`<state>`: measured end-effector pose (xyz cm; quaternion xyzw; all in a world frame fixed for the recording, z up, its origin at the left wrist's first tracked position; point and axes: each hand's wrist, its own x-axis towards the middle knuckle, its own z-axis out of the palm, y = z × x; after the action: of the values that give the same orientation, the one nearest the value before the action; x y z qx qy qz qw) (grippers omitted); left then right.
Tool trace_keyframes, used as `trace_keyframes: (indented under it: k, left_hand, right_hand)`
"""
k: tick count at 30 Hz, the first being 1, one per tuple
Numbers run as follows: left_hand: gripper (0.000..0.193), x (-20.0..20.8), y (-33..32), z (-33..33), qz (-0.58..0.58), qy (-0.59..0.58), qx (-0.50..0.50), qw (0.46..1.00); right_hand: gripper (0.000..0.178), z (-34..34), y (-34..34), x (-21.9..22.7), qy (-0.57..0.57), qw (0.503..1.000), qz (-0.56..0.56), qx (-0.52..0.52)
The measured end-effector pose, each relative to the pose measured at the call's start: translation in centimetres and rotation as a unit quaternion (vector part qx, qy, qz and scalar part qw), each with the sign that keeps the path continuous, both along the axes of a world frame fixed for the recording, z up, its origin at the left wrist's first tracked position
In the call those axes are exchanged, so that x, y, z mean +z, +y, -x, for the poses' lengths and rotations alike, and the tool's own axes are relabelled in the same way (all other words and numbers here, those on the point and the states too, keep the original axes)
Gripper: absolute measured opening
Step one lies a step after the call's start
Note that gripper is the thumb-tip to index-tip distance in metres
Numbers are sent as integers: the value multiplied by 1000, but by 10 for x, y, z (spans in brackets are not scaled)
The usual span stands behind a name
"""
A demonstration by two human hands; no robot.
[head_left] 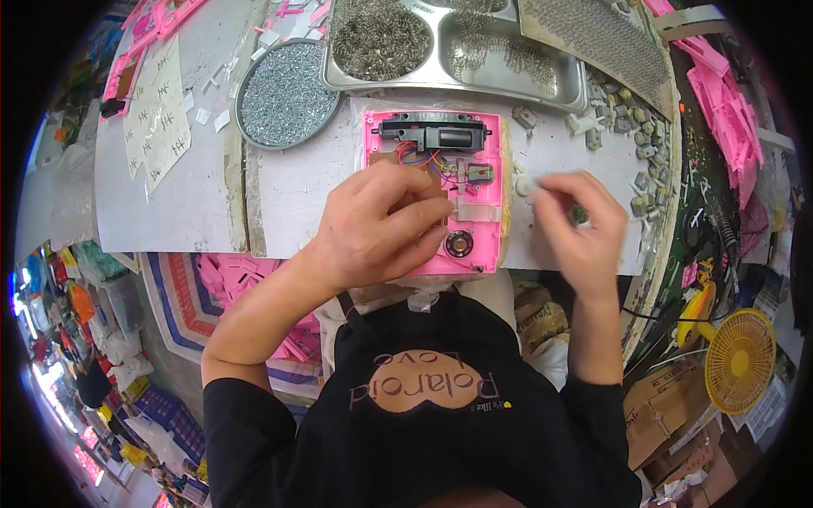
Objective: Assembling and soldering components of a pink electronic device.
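Left hand (377,222) palm-down, fingers curled, pressing on pink housing (483,199); right hand (576,222) raised beside, fingertips pinched, contents indiscernible.

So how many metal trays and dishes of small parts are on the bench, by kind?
Round dish of tiny silvery parts: 1
Divided steel tray with two heaps of parts: 1
Flat mesh-like tray at the back right: 1
Total: 3
The left hand rests on the pink panel, in front of them; the right hand is blurred.
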<state>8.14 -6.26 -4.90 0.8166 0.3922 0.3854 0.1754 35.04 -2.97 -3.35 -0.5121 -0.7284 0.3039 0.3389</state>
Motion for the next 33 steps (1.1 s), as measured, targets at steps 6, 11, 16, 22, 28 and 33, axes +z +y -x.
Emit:
trace_keyframes:
  k: [6,11,16,22,28,33]
  left_hand:
    - [29,0,9,-14,-64,46,73,994]
    - [30,1,13,-19,-59,83,90,991]
    - [30,-1,11,-22,-58,121,92,987]
    - [27,1,10,-24,-61,133,107,983]
    - [26,3,13,-21,-42,170,87,981]
    - [33,11,15,-27,-20,154,82,985]
  right_hand:
    - [21,51,25,19,-280,956,-45,76]
    - [20,62,25,24,-334,936,-78,78]
    - [19,60,23,23,-324,943,-32,62]
    - [17,49,34,20,-253,964,57,66]
    - [11,76,22,25,-413,897,-81,132]
    - [13,53,13,37,-384,907,-57,163]
